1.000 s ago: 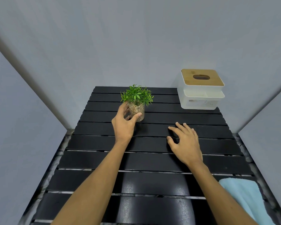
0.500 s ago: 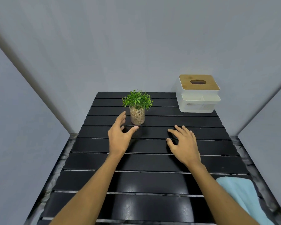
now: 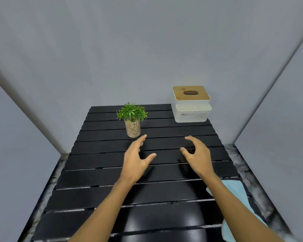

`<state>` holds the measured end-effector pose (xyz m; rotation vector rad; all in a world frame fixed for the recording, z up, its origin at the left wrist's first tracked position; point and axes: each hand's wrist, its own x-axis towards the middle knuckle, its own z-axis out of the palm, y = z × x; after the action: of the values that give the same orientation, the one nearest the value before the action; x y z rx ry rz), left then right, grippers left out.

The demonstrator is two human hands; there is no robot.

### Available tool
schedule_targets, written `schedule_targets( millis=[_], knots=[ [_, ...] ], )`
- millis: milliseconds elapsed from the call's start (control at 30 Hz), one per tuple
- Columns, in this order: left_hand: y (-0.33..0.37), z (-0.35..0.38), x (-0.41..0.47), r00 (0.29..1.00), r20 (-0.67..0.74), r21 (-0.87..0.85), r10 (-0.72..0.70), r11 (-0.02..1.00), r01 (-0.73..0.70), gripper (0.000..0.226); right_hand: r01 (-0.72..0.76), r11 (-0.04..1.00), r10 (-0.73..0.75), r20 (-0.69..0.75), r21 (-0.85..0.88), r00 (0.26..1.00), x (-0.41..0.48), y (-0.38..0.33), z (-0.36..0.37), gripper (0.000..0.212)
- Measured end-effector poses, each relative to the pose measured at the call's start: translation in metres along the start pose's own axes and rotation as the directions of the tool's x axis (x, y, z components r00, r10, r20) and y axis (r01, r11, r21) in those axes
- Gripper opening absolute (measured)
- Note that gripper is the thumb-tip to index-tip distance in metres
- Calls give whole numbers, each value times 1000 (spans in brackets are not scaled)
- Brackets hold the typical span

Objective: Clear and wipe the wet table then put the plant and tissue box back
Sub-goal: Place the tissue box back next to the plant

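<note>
While both hands are over the middle slats of the table [image 3: 98, 172], I record the left hand [image 3: 135, 161] open with fingers spread, holding nothing. The right hand [image 3: 198, 158] is open with fingers loosely bent, likewise holding nothing. The plant [image 3: 132, 119] stands upright at far centre-left, just beyond the left fingertips and apart from them. The tissue box [image 3: 191, 105] sits at the far right corner, close to both edges.

Risks, in my judgement:
- A careless forward reach could tip the narrow plant.
- A nudge could carry the box off its corner.
- The blue cloth [image 3: 234, 191] at the near right edge, beside the right forearm, could be dragged off.

Room for movement is widest at near left. Walls close in on three sides.
</note>
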<state>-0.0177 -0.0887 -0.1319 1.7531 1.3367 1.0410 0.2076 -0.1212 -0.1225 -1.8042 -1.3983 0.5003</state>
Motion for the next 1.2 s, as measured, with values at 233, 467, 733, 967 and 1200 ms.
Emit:
schedule_targets(
  millis=[233,467,733,967,1200],
  knots=[
    [29,58,54,998,57,-75,-10,997,15,81,-26,999,28,-109,22,994,60,12,-37,57],
    [49,96,134,995,66,6,69,998,-70,85,40,998,-47,-126,-53,991,130,28,-54,64],
    [41,128,193,993,80,97,84,991,-92,76,14,1000,-16,-81,-22,997,182,49,-57,75],
    [35,138,188,998,18,-38,59,998,-58,64,-23,991,35,-89,133,995,178,52,-53,81],
    [33,121,161,997,-75,-170,-32,985,19,64,-7,981,23,-76,193,997,159,35,-43,80]
  ],
)
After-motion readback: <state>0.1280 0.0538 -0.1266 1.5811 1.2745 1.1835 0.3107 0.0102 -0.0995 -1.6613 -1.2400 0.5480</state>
